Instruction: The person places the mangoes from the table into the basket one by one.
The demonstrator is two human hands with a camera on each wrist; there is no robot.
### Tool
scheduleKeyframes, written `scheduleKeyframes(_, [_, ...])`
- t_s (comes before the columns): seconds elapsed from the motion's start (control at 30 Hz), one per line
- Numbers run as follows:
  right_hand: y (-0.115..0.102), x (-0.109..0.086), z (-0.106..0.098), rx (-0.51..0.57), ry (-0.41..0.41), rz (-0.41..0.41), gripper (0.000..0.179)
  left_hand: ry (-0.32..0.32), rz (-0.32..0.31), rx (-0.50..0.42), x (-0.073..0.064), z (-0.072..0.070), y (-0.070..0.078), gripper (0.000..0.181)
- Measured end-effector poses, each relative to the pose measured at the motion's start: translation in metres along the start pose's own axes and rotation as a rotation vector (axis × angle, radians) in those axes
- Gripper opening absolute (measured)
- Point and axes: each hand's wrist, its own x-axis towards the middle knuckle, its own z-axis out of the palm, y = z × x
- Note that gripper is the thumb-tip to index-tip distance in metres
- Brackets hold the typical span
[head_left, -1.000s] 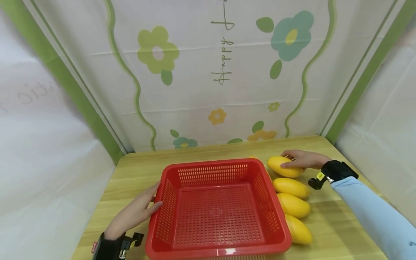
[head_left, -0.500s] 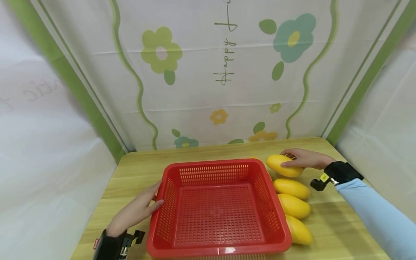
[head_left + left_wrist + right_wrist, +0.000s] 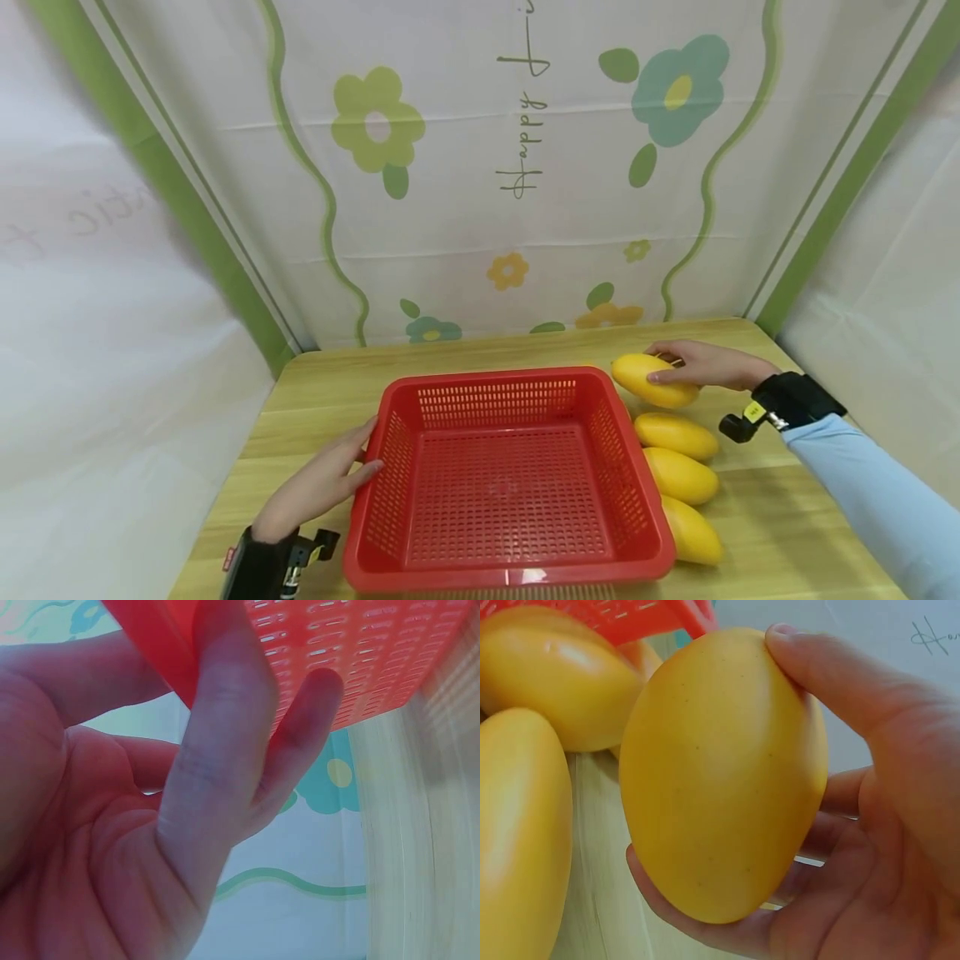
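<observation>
A red plastic basket [image 3: 502, 500] with slotted walls stands mid-table, its inside bare. At its left rim is my left hand [image 3: 322, 479], thumb over the rim and fingers on the outer wall; the left wrist view shows those fingers [image 3: 217, 750] bent against the red plastic. Beyond the basket's far right corner, my right hand [image 3: 693, 364] grips a yellow mango [image 3: 651, 379]. Up close, this mango [image 3: 720, 772] sits between thumb and fingers. Several other mangoes [image 3: 678, 475] lie in a column along the basket's right side, some partly hidden by it.
The wooden table [image 3: 300, 400] carries everything and ends at a white fabric wall [image 3: 450, 208] printed with flowers. White side walls [image 3: 885, 275] rise close to the right arm and on the left.
The gripped mango has shifted very slightly up and left with my right hand. My left hand stays at the basket's rim; the head view drifts slightly.
</observation>
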Motion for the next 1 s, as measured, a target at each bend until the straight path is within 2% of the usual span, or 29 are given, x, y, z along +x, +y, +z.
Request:
scheduleKeyframes(0.3, [-0.017,-0.006,0.000,-0.021,0.006,-0.043,0.070,0.007,-0.030,0.028,0.002,-0.001,0.004,0.065])
scheduleKeyframes(0.6, [-0.035,-0.007,0.004,-0.051,0.008,-0.097,0.062,-0.004,-0.033,0.009,0.001,0.000,0.003,0.065])
scheduleKeyframes(1.0, [-0.054,-0.006,0.008,-0.072,-0.001,-0.101,0.065,-0.003,-0.028,-0.004,-0.001,-0.001,0.006,0.066])
